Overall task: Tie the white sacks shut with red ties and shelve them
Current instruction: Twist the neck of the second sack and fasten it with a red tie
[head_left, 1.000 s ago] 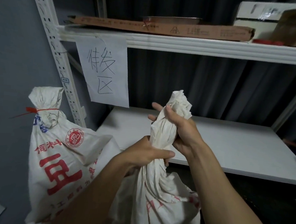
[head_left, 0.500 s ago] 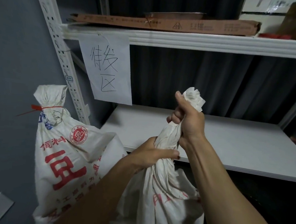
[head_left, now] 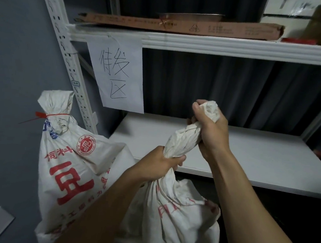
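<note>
Here both hands grip the sack's (head_left: 176,213) twisted neck: left hand (head_left: 160,162) low, right hand (head_left: 210,128) high.

Both hands grip the twisted neck of an untied white sack (head_left: 170,207): left hand (head_left: 158,162) low, right hand (head_left: 210,128) near the top. Beside it stands a second sack (head_left: 70,170), cinched with a red tie (head_left: 42,115), before a white shelf (head_left: 257,162).

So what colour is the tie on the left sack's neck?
Red: the tie cinches the left sack, clearest in the head view.
</note>
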